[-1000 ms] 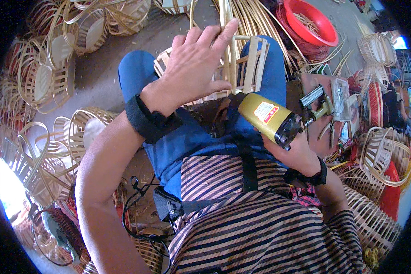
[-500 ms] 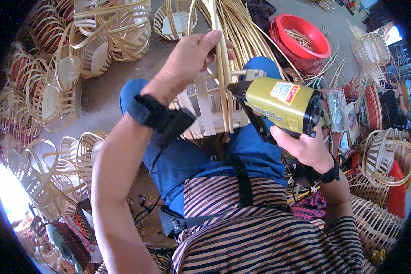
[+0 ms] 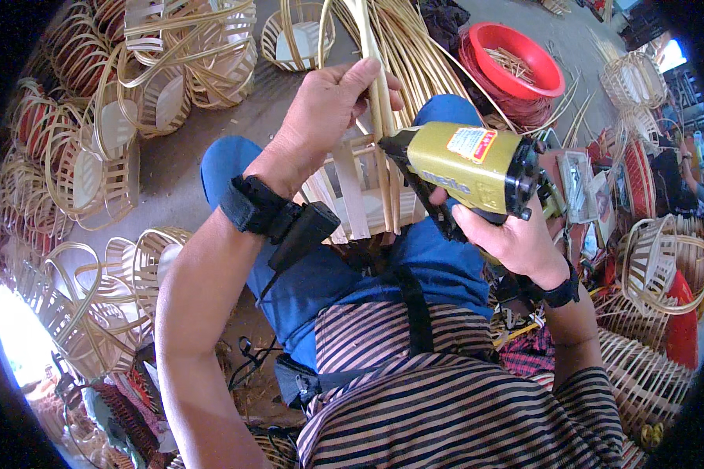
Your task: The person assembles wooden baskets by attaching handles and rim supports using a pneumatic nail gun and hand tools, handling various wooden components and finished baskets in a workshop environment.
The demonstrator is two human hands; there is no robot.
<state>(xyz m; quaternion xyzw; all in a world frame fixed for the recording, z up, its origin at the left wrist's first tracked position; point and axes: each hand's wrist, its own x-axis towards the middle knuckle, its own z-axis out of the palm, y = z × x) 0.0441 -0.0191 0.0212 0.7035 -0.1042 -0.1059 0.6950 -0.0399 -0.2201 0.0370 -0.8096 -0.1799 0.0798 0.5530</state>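
Note:
Between my knees rests a basket [image 3: 350, 191] of pale wooden slats, its near side toward me. My left hand [image 3: 328, 102] is closed round the thin wooden strips of its handle [image 3: 382, 105], thumb on top. In my right hand [image 3: 512, 242] is an olive-green nail gun [image 3: 463, 166], gripped from below. The gun's black nose points left and meets the handle strips just below my left hand. Whether a fastener has gone in cannot be seen. Part of the basket's far side is hidden behind my left hand and the gun.
Stacked baskets with hoop handles [image 3: 192, 62] fill the left side, with more [image 3: 94, 297] lower down. A bundle of long canes [image 3: 414, 55] lies ahead. A red basin [image 3: 551, 62] holding short sticks stands ahead right. Further baskets [image 3: 661, 266] and a clear tray [image 3: 577, 184] are at right.
The nail gun has shifted slightly left, bringing its nose up against the handle strips. My left hand stays on the handle, nearly still.

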